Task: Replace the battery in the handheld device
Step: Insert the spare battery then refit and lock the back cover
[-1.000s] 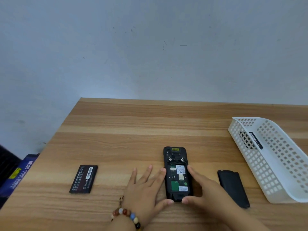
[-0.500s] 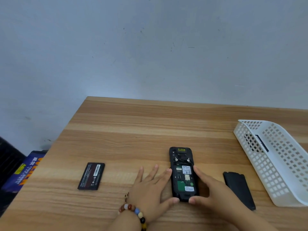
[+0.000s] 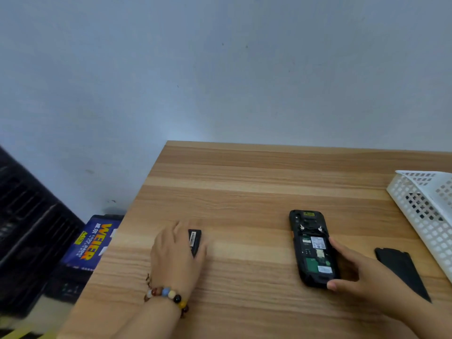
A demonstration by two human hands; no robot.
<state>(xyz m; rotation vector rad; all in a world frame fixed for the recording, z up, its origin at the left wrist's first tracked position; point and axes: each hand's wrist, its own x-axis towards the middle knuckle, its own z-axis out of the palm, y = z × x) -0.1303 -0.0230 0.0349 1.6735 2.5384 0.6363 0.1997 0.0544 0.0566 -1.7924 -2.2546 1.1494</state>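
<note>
The black handheld device (image 3: pixel 311 248) lies face down on the wooden table (image 3: pixel 244 187), back cover off, its battery bay bare with labels and a green board showing. My right hand (image 3: pixel 359 277) grips its right side and bottom corner. The black battery (image 3: pixel 195 241) lies flat at the table's left part, and my left hand (image 3: pixel 175 253), with a bead bracelet on the wrist, rests on top of it, covering most of it. The black back cover (image 3: pixel 401 270) lies to the right of the device, partly behind my right wrist.
A white perforated basket (image 3: pixel 425 211) stands at the right edge with something dark inside. Off the table's left edge sit a blue copy-paper box (image 3: pixel 93 243) and a dark slatted object (image 3: pixel 29 228). A pale wall rises behind the table.
My left hand left the device and moved left onto the battery. The right hand stayed on the device. The view swung to the left.
</note>
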